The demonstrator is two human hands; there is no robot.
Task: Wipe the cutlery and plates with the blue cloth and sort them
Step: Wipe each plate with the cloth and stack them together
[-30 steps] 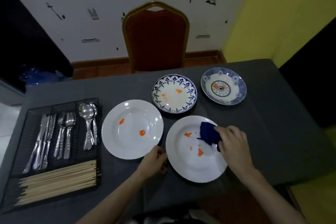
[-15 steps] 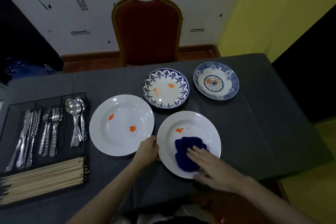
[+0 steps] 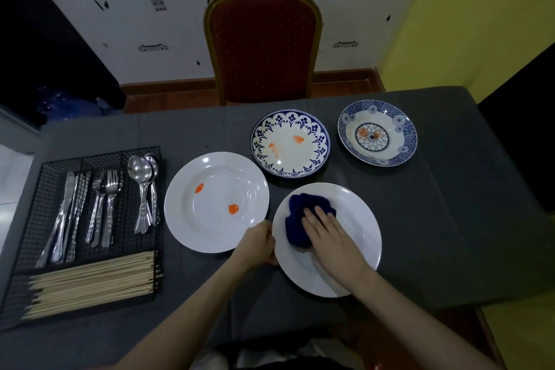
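Note:
A white plate [image 3: 357,219] lies near the table's front edge. On it sits the dark blue cloth [image 3: 297,219], pressed flat under the straight fingers of my right hand [image 3: 332,237]. No orange stain shows on this plate. My left hand [image 3: 259,245] grips the plate's left rim. To the left lies a second white plate [image 3: 216,228] with two orange spots. Behind are a blue-patterned plate [image 3: 289,143] with orange smears and a floral blue bowl-plate [image 3: 377,133].
A black wire tray [image 3: 36,186] at the left holds knives [image 3: 67,210], forks [image 3: 103,207], spoons [image 3: 144,189] and a row of wooden chopsticks [image 3: 90,282]. A red chair [image 3: 262,39] stands behind the grey table [image 3: 450,219]. The table edge drops off at the right.
My right hand has slid the cloth up and across the near plate, and the orange spots on it are gone. My left hand stays at the plate's rim.

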